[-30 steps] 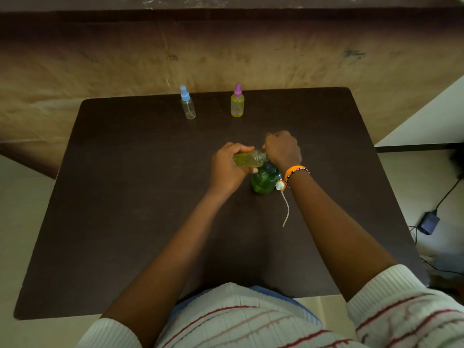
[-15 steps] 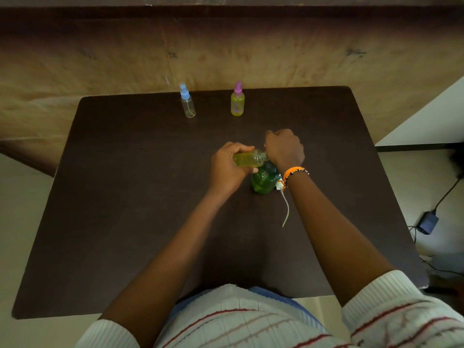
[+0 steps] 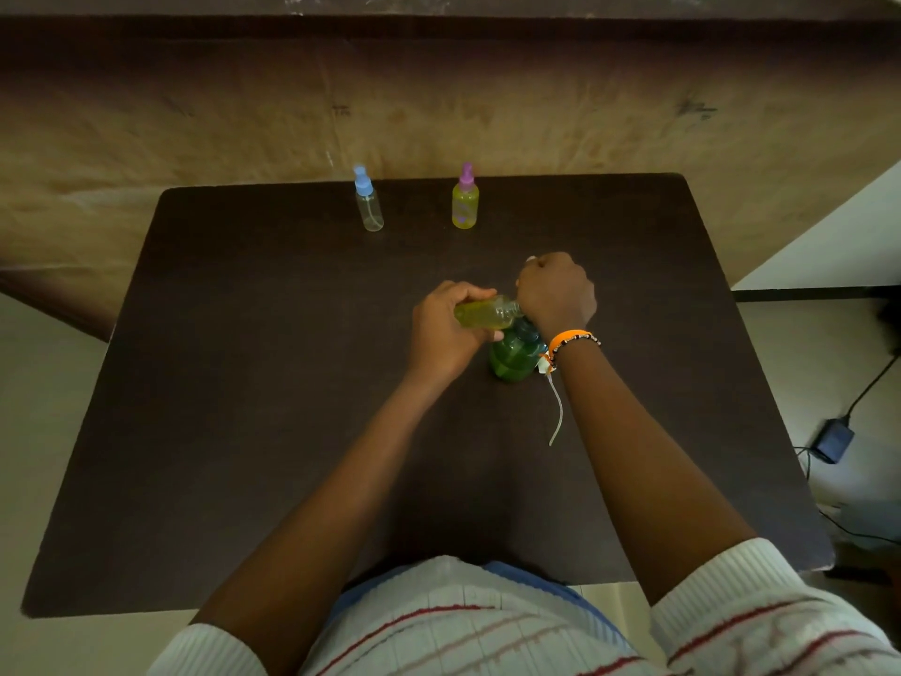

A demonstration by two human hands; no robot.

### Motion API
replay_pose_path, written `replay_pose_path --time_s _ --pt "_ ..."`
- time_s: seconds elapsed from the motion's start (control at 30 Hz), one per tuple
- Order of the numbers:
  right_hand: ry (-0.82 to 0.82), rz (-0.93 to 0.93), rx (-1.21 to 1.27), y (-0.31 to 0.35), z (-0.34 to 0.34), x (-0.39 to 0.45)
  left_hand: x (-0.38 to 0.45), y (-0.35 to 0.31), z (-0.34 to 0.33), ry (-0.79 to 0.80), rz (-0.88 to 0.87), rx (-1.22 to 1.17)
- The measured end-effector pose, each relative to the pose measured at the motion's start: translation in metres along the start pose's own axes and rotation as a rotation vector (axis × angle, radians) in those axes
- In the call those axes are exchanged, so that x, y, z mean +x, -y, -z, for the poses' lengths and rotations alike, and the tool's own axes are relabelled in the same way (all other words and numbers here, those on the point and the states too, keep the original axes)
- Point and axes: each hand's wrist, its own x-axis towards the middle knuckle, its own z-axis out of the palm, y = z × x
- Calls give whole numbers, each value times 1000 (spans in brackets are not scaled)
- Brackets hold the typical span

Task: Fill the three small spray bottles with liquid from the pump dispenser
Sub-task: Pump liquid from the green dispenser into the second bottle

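Note:
My left hand (image 3: 443, 334) grips a small uncapped spray bottle (image 3: 487, 314) of yellow-green liquid, held on its side with the neck pointing right. My right hand (image 3: 556, 292) is curled in a fist over the top of the green pump dispenser (image 3: 514, 356), hiding the pump head; the bottle's neck meets this fist. A white spray cap with its dip tube (image 3: 556, 412) lies on the table by my right wrist. At the back stand a clear bottle with a blue cap (image 3: 369, 207) and a yellow-filled bottle with a purple cap (image 3: 465, 204).
Everything sits on a dark brown table (image 3: 244, 383) against a tan wall. A black power adapter with a cable (image 3: 834, 439) lies on the floor to the right, beyond the table's edge.

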Motion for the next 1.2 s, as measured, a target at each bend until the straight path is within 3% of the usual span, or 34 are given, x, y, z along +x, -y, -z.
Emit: replay_pose_path --time_s 0.23,0.57,0.87,1.2 --pt "109 14 -53 3 3 4 0 -1 2 -8 -20 -11" --pt "-17 17 11 -3 -3 0 -1 -1 -1 3 22 -10" --pt "149 -6 -30 2 0 8 1 -1 1 -3 19 -23" --pt "72 19 -27 -1 -1 5 1 -3 1 14 19 14"
